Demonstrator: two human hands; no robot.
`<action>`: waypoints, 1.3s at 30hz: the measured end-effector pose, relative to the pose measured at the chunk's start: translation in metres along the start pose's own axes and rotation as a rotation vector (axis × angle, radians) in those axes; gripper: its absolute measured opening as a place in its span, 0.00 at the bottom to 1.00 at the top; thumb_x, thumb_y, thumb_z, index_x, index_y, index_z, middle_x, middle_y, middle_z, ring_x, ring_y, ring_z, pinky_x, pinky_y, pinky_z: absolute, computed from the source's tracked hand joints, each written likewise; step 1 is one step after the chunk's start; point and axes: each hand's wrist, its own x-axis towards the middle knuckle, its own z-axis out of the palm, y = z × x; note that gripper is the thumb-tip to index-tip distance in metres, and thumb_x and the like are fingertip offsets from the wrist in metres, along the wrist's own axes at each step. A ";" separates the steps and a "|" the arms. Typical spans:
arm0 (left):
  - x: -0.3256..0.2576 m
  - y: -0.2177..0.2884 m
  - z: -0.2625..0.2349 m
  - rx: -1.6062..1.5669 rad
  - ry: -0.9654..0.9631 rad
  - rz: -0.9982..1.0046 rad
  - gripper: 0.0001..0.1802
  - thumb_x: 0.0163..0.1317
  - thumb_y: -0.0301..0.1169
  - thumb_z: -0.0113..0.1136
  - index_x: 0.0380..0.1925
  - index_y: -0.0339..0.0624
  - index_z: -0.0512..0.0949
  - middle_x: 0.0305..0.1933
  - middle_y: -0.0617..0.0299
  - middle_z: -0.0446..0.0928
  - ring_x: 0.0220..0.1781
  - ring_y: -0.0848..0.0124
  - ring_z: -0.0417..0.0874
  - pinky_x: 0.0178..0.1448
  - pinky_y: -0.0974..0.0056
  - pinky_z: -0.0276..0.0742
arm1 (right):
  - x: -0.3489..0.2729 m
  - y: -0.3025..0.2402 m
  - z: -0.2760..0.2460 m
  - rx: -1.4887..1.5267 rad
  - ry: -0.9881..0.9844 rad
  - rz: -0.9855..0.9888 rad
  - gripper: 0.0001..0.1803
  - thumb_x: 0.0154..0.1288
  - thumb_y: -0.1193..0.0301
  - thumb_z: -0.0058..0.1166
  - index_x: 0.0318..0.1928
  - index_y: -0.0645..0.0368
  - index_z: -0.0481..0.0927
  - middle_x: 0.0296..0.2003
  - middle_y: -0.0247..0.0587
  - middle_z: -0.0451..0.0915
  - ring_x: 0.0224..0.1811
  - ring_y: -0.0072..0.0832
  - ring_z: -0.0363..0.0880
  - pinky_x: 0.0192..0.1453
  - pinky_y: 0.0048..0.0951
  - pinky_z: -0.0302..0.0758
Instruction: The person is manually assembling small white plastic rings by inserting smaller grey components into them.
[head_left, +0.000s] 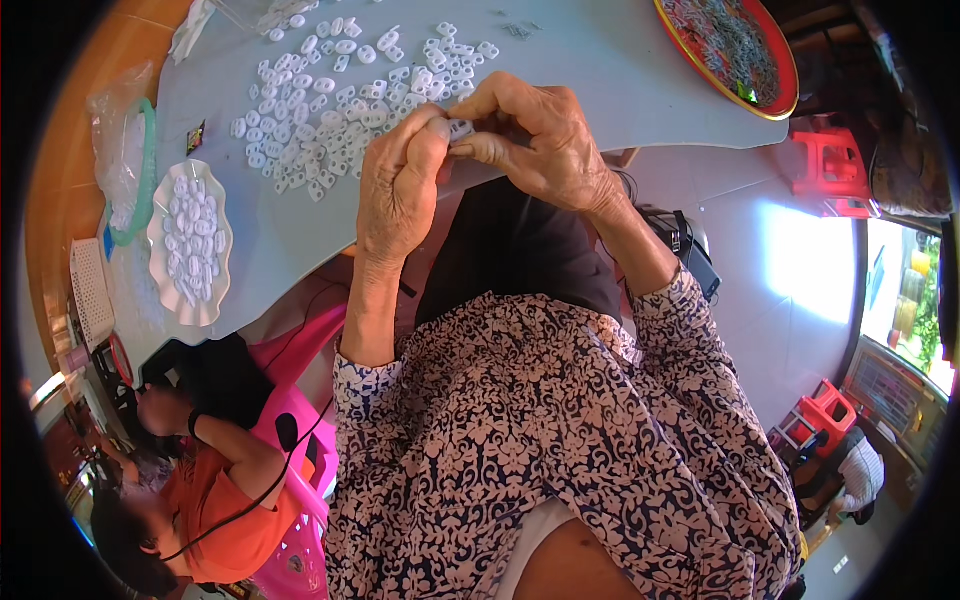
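At the table's (300, 235) left edge: one green-rimmed basket (148, 170) holding a clear bag, then one white scalloped dish (190, 243) heaped with white plastic pieces. Loose white pieces (340, 95), too many to count, scatter mid-table. Your left hand (398, 190) and right hand (540, 140) both pinch one small white piece (461, 129) at the near edge. At the far right corner, one red round tray (730, 50) holds pale bits.

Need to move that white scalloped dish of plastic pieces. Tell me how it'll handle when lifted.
The white scalloped dish looks thin and shallow, so probably light and slightly flexible. Its small white pieces are heaped loose, so they would likely slide or spill if it tilts.
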 end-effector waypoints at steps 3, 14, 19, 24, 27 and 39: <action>-0.001 -0.001 0.000 0.012 -0.018 -0.011 0.17 0.64 0.37 0.43 0.22 0.36 0.64 0.16 0.64 0.59 0.22 0.77 0.58 0.25 0.66 0.58 | -0.001 0.002 -0.002 -0.010 -0.021 -0.014 0.10 0.53 0.74 0.63 0.33 0.64 0.76 0.24 0.40 0.79 0.24 0.28 0.79 0.28 0.25 0.75; -0.002 -0.005 0.001 -0.014 0.023 0.051 0.18 0.68 0.39 0.43 0.25 0.37 0.69 0.18 0.68 0.64 0.23 0.79 0.62 0.27 0.70 0.59 | 0.000 0.002 -0.008 0.288 -0.096 0.336 0.12 0.69 0.70 0.47 0.45 0.65 0.79 0.27 0.32 0.77 0.28 0.15 0.74 0.34 0.18 0.72; -0.002 -0.005 0.000 -0.017 0.019 0.081 0.18 0.68 0.39 0.44 0.26 0.36 0.70 0.18 0.67 0.64 0.23 0.79 0.63 0.27 0.70 0.60 | 0.000 0.000 -0.005 0.321 -0.084 0.333 0.11 0.66 0.71 0.52 0.44 0.65 0.78 0.26 0.32 0.78 0.27 0.15 0.74 0.31 0.18 0.72; -0.003 -0.001 0.000 -0.028 -0.004 0.048 0.17 0.68 0.38 0.44 0.28 0.36 0.71 0.19 0.66 0.66 0.23 0.78 0.65 0.28 0.70 0.61 | -0.002 0.008 -0.005 0.425 -0.104 0.322 0.11 0.63 0.76 0.55 0.46 0.66 0.76 0.29 0.33 0.79 0.29 0.13 0.73 0.33 0.17 0.71; -0.003 -0.002 0.001 -0.056 0.011 0.073 0.15 0.68 0.37 0.45 0.31 0.36 0.71 0.19 0.65 0.67 0.24 0.78 0.66 0.28 0.71 0.62 | 0.001 0.002 -0.010 0.383 -0.096 0.341 0.10 0.63 0.77 0.55 0.44 0.66 0.76 0.29 0.33 0.79 0.29 0.14 0.74 0.33 0.17 0.72; -0.011 -0.019 0.003 -0.047 -0.025 0.180 0.08 0.65 0.29 0.49 0.33 0.35 0.73 0.19 0.67 0.66 0.20 0.80 0.64 0.24 0.72 0.61 | 0.008 0.003 -0.026 0.250 0.120 0.266 0.07 0.63 0.77 0.52 0.40 0.68 0.75 0.27 0.35 0.77 0.27 0.18 0.74 0.33 0.20 0.73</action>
